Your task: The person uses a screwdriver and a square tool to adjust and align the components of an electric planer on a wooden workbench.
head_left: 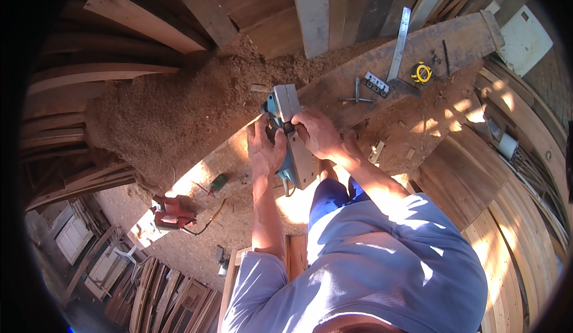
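Observation:
A teal electric planer (304,164) is turned so that its flat grey sole faces up, with the dark cutter slot across its middle. My left hand (264,149) is closed along its left side, thumb close to the slot. From the other side my right hand (319,134) reaches over the sole, fingers bent together at the cutter slot. Whether a small part sits under those fingertips is hidden. On the plank beyond lie a T-handle wrench (357,92), a small metal piece with round holes (377,84) and a try square (399,46).
A yellow tape measure (421,72) and a thin dark stick (446,57) share the thick plank (340,88). Sawdust (161,118) is heaped at left. A red corded power tool (173,213) stands lower left, near a small green object (218,183). Boards (343,10) lean around the workspace.

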Demonstrator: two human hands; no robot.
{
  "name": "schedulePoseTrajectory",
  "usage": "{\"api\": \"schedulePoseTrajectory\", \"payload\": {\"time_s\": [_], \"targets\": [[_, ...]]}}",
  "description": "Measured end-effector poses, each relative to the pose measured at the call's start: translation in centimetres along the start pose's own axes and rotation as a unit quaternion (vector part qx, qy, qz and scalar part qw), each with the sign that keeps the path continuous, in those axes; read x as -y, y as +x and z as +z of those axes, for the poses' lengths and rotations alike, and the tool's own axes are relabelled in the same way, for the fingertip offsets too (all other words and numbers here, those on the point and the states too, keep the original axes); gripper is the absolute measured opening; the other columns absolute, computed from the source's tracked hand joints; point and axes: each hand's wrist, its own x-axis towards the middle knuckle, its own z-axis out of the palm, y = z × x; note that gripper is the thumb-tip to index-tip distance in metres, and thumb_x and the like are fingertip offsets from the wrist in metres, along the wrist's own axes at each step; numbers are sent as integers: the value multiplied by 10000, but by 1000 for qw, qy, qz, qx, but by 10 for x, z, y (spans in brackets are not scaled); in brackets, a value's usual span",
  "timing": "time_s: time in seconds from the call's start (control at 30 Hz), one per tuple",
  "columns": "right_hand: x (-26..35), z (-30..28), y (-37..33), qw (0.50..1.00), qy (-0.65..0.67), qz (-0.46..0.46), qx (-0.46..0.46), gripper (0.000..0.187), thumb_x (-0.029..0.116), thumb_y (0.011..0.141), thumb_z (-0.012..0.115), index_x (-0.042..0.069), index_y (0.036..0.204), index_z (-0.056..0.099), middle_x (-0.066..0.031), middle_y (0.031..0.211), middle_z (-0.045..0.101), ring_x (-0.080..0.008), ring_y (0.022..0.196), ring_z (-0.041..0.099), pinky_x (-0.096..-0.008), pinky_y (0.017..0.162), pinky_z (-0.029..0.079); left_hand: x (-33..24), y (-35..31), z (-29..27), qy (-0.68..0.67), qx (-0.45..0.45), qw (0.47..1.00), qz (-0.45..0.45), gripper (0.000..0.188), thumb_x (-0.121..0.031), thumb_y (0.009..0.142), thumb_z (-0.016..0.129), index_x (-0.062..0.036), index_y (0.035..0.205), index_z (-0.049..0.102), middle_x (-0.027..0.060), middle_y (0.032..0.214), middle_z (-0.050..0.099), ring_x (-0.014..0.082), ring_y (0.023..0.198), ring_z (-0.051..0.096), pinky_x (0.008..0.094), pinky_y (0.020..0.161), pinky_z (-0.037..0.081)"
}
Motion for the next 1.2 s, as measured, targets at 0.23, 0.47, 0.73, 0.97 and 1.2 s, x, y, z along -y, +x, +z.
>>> {"api": "schedulePoseTrajectory", "payload": {"time_s": [0.23, 0.47, 0.73, 0.97, 1.2], "targets": [[3, 2, -1, 999, -23, 44, 18, 111, 76, 869, 696, 34, 917, 606, -192, 892, 638, -413, 920, 622, -508, 748, 488, -1, 2, -1, 6, -13, 1000, 5, 534, -200, 888, 655, -74, 1391, 527, 238, 1240, 542, 399, 1104, 612, 485, 935, 524], [0, 2, -4, 996, -27, 63, 55, 124, 60, 875, 683, 44, 965, 598, -199, 913, 632, -415, 931, 620, -532, 748, 479, 3, -2, -1, 19, -13, 1000, 4, 549, -210, 886, 657, -79, 1402, 525, 233, 1236, 542, 388, 1086, 616, 489, 911, 530], [5, 3, 0, 998, -41, 43, 24, 80, 31, 885, 653, 35, 930, 587, -197, 857, 609, -433, 857, 611, -530, 740, 480, 4, -1, 1, 13, -21, 1000, 11, 540, -216, 891, 653, -71, 1395, 529, 229, 1254, 543, 388, 1103, 621, 479, 925, 533], [10, 2, 1, 987, -48, 140, 69, 111, 10, 859, 669, 43, 910, 576, -170, 885, 631, -421, 903, 611, -522, 756, 482, -3, -1, -3, -4, -1, 1000, -21, 517, -235, 910, 605, -86, 1398, 518, 243, 1293, 532, 440, 1190, 582, 505, 973, 508], [2, 4, -3, 994, -75, 77, -11, 122, 78, 847, 693, 43, 913, 596, -202, 869, 650, -439, 865, 637, -538, 726, 491, 9, 5, 7, 13, -7, 1000, 24, 538, -197, 888, 634, -67, 1398, 520, 273, 1300, 516, 474, 1188, 550, 523, 998, 485]]}}
